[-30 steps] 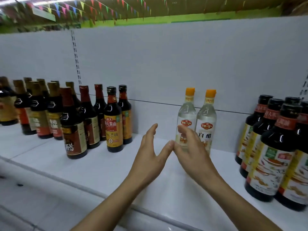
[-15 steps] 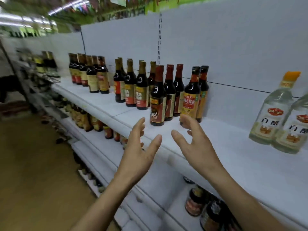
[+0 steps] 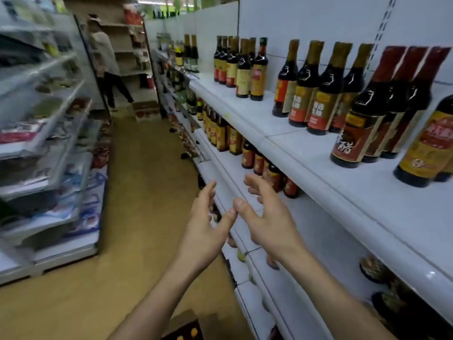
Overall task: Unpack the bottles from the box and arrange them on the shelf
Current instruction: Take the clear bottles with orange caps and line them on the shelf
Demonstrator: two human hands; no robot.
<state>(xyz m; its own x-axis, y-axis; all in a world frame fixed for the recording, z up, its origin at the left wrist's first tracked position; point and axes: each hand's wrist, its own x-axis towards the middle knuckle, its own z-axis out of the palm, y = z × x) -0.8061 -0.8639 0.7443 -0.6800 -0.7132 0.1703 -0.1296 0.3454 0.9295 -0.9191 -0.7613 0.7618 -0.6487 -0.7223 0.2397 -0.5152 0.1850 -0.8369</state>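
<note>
On the right, a long white shelf (image 3: 318, 168) holds rows of shiny dark bottles (image 3: 304, 87) with brown and red tops. More bottles stand on the lower boards, partly hidden behind both hands. The left hand (image 3: 203, 231) and right hand (image 3: 267, 217) hang in front, fingers spread, holding nothing, thumbs almost touching. At the near bottom edge a brown box (image 3: 186, 325) is cut off, and orange caps peek out. Far down the yellow floor (image 3: 137, 192) stands a blurry person (image 3: 107, 62). The left racks (image 3: 44, 143) are blurry too.
</note>
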